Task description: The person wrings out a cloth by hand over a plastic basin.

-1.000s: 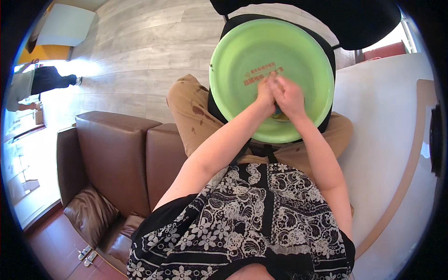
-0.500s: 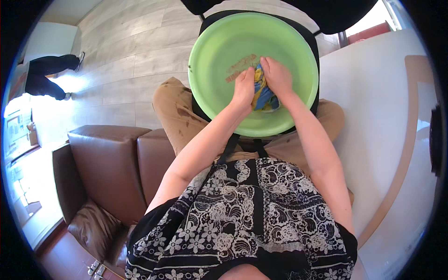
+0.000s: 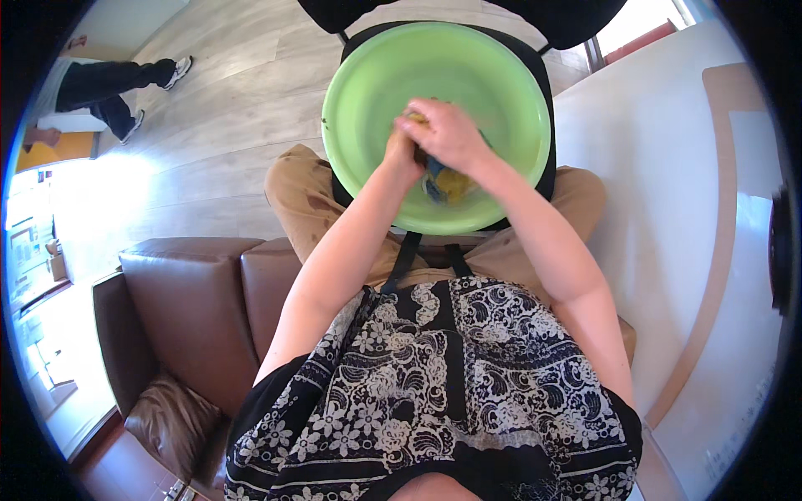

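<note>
A round light-green basin (image 3: pixel 514 100) rests on a black chair seat (image 3: pixel 549 171) in front of my knees. Inside it, a blue and yellow cloth (image 3: pixel 451 185) is bunched between my hands, its lower end hanging loose and blurred. My left hand (image 3: pixel 403 152) is closed around the upper part of the cloth. Over it, slightly smeared by motion, my right hand (image 3: pixel 451 138) crosses from the right with bent fingers and grips the same bunch. The hands touch, and much of the cloth is hidden under them.
On my left stands a brown leather sofa (image 3: pixel 188 309) with a cushion (image 3: pixel 174 409). A white surface with a tan stripe (image 3: pixel 720 209) lies on my right. At the upper left, a person in black trousers (image 3: pixel 113 83) is on the wood-look floor (image 3: pixel 242 92).
My right hand has moved left over my left hand, and the cloth has shifted left with them. Reddish-brown marks seen in the basin before no longer show. The person has stepped further into view.
</note>
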`<act>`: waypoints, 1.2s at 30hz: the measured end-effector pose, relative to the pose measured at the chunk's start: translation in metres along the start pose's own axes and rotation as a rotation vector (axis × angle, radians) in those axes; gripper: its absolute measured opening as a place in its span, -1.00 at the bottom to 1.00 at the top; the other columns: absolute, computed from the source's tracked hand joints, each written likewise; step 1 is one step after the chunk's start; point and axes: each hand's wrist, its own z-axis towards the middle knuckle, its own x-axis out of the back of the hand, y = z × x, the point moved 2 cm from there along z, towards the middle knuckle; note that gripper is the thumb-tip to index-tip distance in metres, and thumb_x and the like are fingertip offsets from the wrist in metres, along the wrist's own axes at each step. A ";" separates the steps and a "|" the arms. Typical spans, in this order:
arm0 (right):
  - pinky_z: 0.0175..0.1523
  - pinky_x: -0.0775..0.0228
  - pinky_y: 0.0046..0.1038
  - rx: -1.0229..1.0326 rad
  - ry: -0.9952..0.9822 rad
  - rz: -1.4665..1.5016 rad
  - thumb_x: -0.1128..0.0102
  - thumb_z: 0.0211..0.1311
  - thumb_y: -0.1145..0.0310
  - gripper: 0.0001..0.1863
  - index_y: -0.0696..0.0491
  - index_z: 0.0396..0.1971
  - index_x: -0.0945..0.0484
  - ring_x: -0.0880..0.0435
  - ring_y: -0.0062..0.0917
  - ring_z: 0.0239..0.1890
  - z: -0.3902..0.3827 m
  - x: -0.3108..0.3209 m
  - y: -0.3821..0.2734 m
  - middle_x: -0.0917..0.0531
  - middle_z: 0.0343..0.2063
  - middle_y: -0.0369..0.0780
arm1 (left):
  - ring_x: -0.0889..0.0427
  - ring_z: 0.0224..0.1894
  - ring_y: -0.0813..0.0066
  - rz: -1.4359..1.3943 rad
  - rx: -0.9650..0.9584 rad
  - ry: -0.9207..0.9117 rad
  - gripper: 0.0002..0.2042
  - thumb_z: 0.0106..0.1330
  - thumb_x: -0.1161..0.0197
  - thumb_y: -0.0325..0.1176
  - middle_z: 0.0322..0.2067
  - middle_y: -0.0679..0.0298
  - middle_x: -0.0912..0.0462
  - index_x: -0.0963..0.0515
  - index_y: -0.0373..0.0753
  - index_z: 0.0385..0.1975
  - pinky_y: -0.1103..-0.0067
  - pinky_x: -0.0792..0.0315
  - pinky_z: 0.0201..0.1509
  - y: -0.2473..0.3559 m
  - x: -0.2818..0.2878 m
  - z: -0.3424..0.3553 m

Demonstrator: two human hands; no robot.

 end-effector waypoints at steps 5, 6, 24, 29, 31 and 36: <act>-0.41 -0.37 -0.24 0.149 0.127 -0.047 -0.04 0.16 0.08 -0.64 0.10 -0.53 -0.47 -0.55 -0.16 -0.51 -0.012 -0.012 -0.014 -0.57 -0.57 -0.07 | -0.49 -0.18 0.35 -0.070 -0.123 -0.213 -0.68 0.39 0.19 -0.06 -0.22 0.22 -0.48 -0.37 -0.17 -0.17 0.40 -0.42 -0.10 -0.007 -0.005 -0.005; -0.43 -0.36 -0.23 0.083 0.215 -0.077 -0.03 0.18 0.09 -0.65 0.09 -0.56 -0.48 -0.54 -0.15 -0.53 -0.009 -0.010 0.000 -0.56 -0.59 -0.07 | -0.50 -0.19 0.37 -0.157 -0.056 -0.134 -0.68 0.39 0.18 -0.06 -0.26 0.23 -0.49 -0.37 -0.19 -0.18 0.40 -0.42 -0.12 -0.003 -0.016 -0.014; -0.31 -0.36 -0.20 -0.220 0.207 -0.202 0.17 0.29 0.09 -0.61 0.10 -0.43 -0.51 -0.54 -0.10 -0.41 0.004 0.021 0.080 -0.60 -0.43 -0.09 | -0.52 -0.26 0.50 0.411 -0.170 0.034 -0.68 0.35 -0.02 -0.14 -0.30 0.25 -0.54 -0.44 -0.33 -0.22 0.52 -0.42 -0.14 0.020 -0.077 -0.060; -0.11 -0.33 -0.46 -0.329 0.040 0.115 -0.08 0.16 -0.05 -0.51 0.10 -0.17 -0.48 -0.51 -0.51 -0.25 0.000 0.058 0.092 -0.56 -0.31 -0.20 | -0.51 -0.16 0.52 0.733 -0.288 0.094 -0.56 0.31 -0.09 -0.13 -0.19 0.20 -0.54 -0.38 -0.41 -0.01 0.58 -0.37 -0.02 0.064 -0.049 -0.054; -0.15 -0.29 -0.59 -0.358 -0.063 0.104 -0.27 0.04 0.04 -0.55 0.08 -0.21 -0.48 -0.43 -0.66 -0.31 -0.007 0.061 0.091 -0.50 -0.40 -0.35 | -0.52 -0.10 0.43 0.684 -0.377 0.018 -0.43 0.20 -0.25 -0.19 -0.08 0.09 -0.50 -0.28 -0.43 0.11 0.56 -0.40 0.00 0.065 -0.036 -0.048; -0.15 -0.29 -0.59 -0.209 -0.079 0.522 -0.33 -0.02 0.30 -0.64 0.05 -0.20 -0.46 -0.45 -0.70 -0.30 -0.021 0.071 0.074 -0.53 -0.36 -0.36 | -0.48 0.00 0.35 1.210 -0.462 -0.116 -0.24 -0.06 -0.44 -0.33 -0.04 0.02 -0.48 -0.22 -0.40 0.18 0.54 -0.34 0.07 0.066 -0.025 -0.053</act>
